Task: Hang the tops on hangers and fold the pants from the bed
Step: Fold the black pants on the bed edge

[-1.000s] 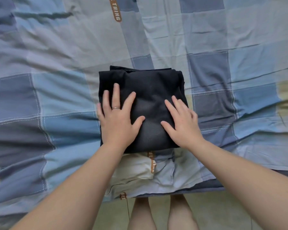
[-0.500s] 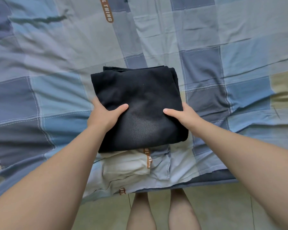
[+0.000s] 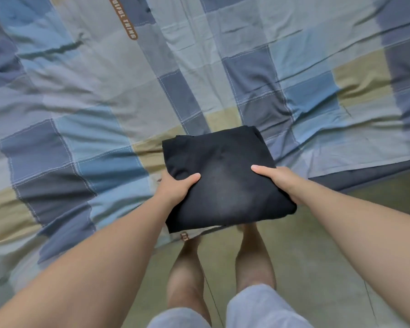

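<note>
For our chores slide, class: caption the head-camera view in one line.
The left hand and right hand grip the folded black pants by their sides, at the edge of the checked bedsheet.

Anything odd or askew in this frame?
Nothing stands out. The folded black pants are a tidy bundle, gripped by the left hand and right hand above the bed's edge. The checked bedsheet is just wrinkled.

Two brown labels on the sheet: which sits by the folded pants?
The label at the bed's near edge, peeking out below the black folded pants; the long label lies far up the sheet.
</note>
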Tool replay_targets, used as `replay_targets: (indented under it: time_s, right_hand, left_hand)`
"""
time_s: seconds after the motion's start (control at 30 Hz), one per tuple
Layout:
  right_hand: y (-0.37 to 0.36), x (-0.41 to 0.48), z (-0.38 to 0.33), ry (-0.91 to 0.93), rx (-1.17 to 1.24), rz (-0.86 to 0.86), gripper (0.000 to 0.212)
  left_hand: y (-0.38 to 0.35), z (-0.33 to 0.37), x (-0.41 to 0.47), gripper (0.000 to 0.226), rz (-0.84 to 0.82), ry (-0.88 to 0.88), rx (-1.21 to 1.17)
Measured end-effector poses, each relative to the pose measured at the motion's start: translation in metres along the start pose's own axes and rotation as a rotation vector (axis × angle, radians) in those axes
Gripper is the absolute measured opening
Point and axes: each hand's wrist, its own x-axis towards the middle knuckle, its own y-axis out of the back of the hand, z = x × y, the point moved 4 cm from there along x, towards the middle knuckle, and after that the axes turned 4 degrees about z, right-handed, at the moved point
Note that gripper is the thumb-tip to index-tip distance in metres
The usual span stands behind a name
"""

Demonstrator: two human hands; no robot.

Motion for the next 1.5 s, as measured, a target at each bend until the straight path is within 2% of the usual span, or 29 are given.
replay_targets:
  time_s: [0.2, 0.3, 0.43, 0.7, 0.83, 0.93, 1.07, 1.23, 1.5]
  right_hand:
    - [0.003, -0.085, 0.097, -0.136, 0.250, 0.064, 0.057]
    - [-0.005, -0.132, 0.141, -0.190, 0.368, 0.139, 0.059]
    - [-0.021, -0.197, 0.193, -0.217, 0.491, 0.199, 0.056]
    - [-0.031, -0.312, 0.308, -0.196, 0.776, 0.364, 0.071]
    - [-0.027, -0.357, 0.369, -0.154, 0.963, 0.442, 0.057]
    - [-0.020, -0.389, 0.423, -0.115, 1.109, 0.505, 0.044]
    - [-0.007, -0.430, 0.508, -0.073, 1.265, 0.581, 0.049]
    - [0.012, -0.486, 0.619, 0.004, 1.438, 0.696, 0.048]
    - [0.010, -0.570, 0.743, 0.092, 1.710, 0.951, 0.038]
  left_hand:
    - [-0.005, -0.001, -0.059, 0.068, -0.250, -0.003, 0.300]
    - [0.001, -0.004, -0.093, 0.072, -0.349, 0.041, 0.500]
    - [0.005, -0.015, -0.141, 0.079, -0.379, 0.046, 0.673]
    - [-0.031, -0.046, -0.244, 0.075, -0.435, -0.088, 0.768]
    - [-0.077, -0.055, -0.301, 0.068, -0.495, -0.212, 0.791]
    - [-0.121, -0.067, -0.351, 0.060, -0.544, -0.314, 0.900]
    - [-0.188, -0.102, -0.423, 0.056, -0.606, -0.426, 1.002]
    - [-0.268, -0.170, -0.516, 0.040, -0.722, -0.560, 1.103]
    - [-0.373, -0.249, -0.651, 0.048, -0.954, -0.807, 1.284]
